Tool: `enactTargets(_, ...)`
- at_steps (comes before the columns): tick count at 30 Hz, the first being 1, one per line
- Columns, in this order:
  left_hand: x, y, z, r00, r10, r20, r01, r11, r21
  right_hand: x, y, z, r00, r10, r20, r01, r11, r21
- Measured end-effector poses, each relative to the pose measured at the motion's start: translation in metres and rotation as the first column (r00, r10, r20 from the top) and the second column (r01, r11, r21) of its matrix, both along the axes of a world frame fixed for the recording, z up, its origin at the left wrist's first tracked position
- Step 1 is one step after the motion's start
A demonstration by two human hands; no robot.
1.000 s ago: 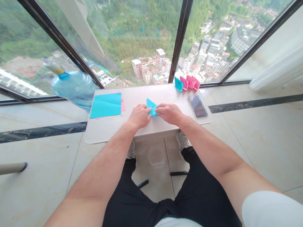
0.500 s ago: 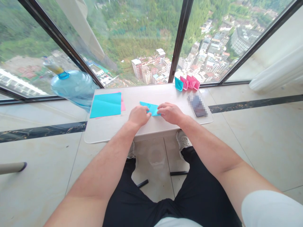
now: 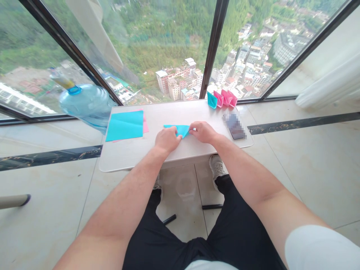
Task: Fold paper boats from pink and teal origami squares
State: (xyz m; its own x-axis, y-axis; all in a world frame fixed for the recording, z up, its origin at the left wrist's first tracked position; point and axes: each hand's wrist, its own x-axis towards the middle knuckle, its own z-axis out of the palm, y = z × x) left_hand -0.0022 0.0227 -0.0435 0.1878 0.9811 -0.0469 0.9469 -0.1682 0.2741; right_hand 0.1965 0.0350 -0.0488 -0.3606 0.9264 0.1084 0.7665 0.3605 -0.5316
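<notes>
A folded piece of blue paper (image 3: 182, 130) lies on the small white table (image 3: 132, 155), between my two hands. My left hand (image 3: 168, 139) presses on its left part, thumb and fingers gripping it and covering some of it. At the right corner, my right hand (image 3: 203, 132) pinches the paper between thumb and fingertips. The folded paper looks roughly triangular on the side nearest me, with a pointed strip reaching out to the left beyond my left hand.
Blue sheets (image 3: 125, 125) with pink paper (image 3: 145, 123) beneath lie at the table's left. At the back right stand a blue folded paper piece (image 3: 212, 100) and several pink ones (image 3: 225, 98). A phone (image 3: 236, 126) lies near the right edge; a water jug (image 3: 87, 103) stands beyond the left.
The blue paper has turned slightly and its right corner is now pinched by my right hand. My left hand has shifted a little to the right, over the paper.
</notes>
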Motion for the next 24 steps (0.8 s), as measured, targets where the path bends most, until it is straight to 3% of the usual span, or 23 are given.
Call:
enactTargets(3, 0.004, -0.004, -0.001, 0.999, -0.033, -0.016, 0.034, 0.999, 0.042, -0.008, 0.008, 0.000, 0.996, -0.091, 0.005, 0.091, 0.995, -0.045)
enactTargets(7, 0.003, -0.007, -0.005, 0.986, -0.157, -0.056, 0.163, 0.974, 0.156, -0.018, 0.015, -0.001, 0.988, -0.157, 0.008, 0.157, 0.985, -0.075)
enactTargets(13, -0.005, -0.011, -0.004, 0.938, -0.325, -0.117, 0.342, 0.924, 0.169, -0.023, 0.019, 0.001, 0.976, -0.214, 0.031, 0.216, 0.970, -0.112)
enactTargets(19, -0.007, -0.018, -0.007, 0.914, -0.393, -0.100, 0.406, 0.893, 0.196, -0.023, 0.022, -0.002, 0.977, -0.212, 0.029, 0.214, 0.968, -0.129)
enactTargets(24, -0.004, -0.021, -0.007, 0.932, -0.349, -0.097, 0.362, 0.907, 0.217, -0.026, 0.024, -0.004, 0.976, -0.204, 0.079, 0.213, 0.967, -0.141)
